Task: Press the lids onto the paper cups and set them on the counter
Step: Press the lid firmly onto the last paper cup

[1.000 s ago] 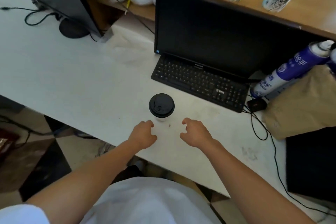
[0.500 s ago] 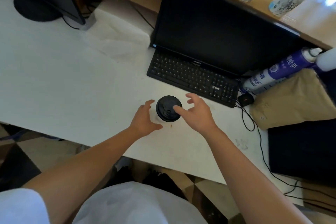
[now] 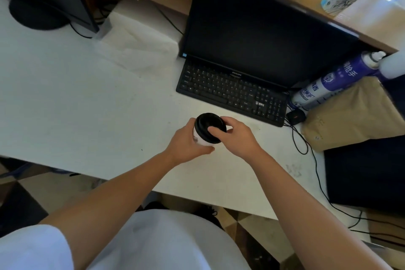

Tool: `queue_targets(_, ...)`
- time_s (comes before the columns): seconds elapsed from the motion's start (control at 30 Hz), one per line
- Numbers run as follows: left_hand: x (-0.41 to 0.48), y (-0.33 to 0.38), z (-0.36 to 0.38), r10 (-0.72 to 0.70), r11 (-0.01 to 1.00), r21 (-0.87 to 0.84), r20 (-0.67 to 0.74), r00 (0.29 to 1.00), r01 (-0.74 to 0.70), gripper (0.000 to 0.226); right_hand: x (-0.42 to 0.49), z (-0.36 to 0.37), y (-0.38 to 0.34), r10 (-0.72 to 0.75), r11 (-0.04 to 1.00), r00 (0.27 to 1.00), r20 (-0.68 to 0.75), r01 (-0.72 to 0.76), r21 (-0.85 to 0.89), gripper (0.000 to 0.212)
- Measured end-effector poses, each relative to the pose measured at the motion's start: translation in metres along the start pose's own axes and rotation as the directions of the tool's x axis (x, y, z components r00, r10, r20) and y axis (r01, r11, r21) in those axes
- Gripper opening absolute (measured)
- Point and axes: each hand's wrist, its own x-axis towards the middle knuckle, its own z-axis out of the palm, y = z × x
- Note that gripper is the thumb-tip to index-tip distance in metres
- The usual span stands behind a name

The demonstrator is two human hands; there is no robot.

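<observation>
Paper cup (image 3: 202, 140): upright on the white counter (image 3: 87, 105), at 7 o'clock from the keyboard (image 3: 232, 92).
Left hand (image 3: 186, 140): wrapped around the cup's side from 9 o'clock.
Right hand (image 3: 237, 136): at 3 o'clock, thumb pressing the black lid (image 3: 209, 126).
Axis: vertical; both hands equally near.

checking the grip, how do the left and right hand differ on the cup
The left hand wraps the paper cup around its white side wall; the right hand sits higher, on the black lid. Left thumb curls under near the base; right thumb lies across the lid top. Both touch the cup over the counter.
</observation>
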Motion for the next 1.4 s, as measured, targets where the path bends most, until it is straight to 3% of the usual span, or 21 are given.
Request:
queue_targets(0.17, -0.011, 0.025, -0.003, 0.065, 0.994, 0.092, -0.056, 0.996, -0.059, 0.075, -0.006, -0.023, -0.009, -0.024, 0.981, 0.999, 0.026, 0.019, 0.194, 0.043)
queue_targets(0.27, -0.014, 0.038, -0.006, 0.07, 0.991, 0.116, -0.057, 0.996, -0.063, 0.08, -0.016, -0.039, -0.021, -0.089, 0.986, 0.995, 0.052, 0.081, 0.143, 0.021)
queue_targets(0.37, -0.018, 0.047, -0.007, 0.081, 0.99, 0.118, -0.082, 0.993, -0.071, 0.082, -0.022, -0.051, -0.028, -0.176, 0.981, 0.984, 0.041, 0.172, 0.088, 0.02)
queue_targets(0.53, -0.027, 0.058, -0.011, 0.157, 0.987, 0.064, -0.166, 0.974, -0.148, 0.084, -0.04, -0.054, -0.036, -0.367, 0.93, 0.929, -0.045, 0.367, -0.004, 0.061)
queue_targets(0.67, -0.036, 0.061, -0.017, 0.172, 0.984, -0.017, -0.164, 0.971, -0.177, 0.083, -0.048, -0.048, -0.038, -0.449, 0.893, 0.885, -0.121, 0.45, -0.02, 0.07)
queue_targets(1.2, -0.065, 0.072, -0.058, 0.173, 0.975, -0.147, 0.039, 0.984, -0.165, 0.071, -0.054, -0.045, -0.062, -0.532, 0.836, 0.841, -0.102, 0.54, 0.093, 0.054)
queue_targets(1.3, -0.066, 0.075, -0.061, 0.176, 0.981, -0.08, -0.018, 0.984, -0.177, 0.077, -0.055, -0.043, -0.069, -0.51, 0.857, 0.858, -0.056, 0.513, 0.055, 0.049)
queue_targets(1.4, -0.067, 0.079, -0.06, 0.178, 0.98, 0.114, -0.169, 0.969, -0.16, 0.074, -0.057, -0.028, -0.079, -0.442, 0.897, 0.886, -0.14, 0.435, -0.077, 0.043)
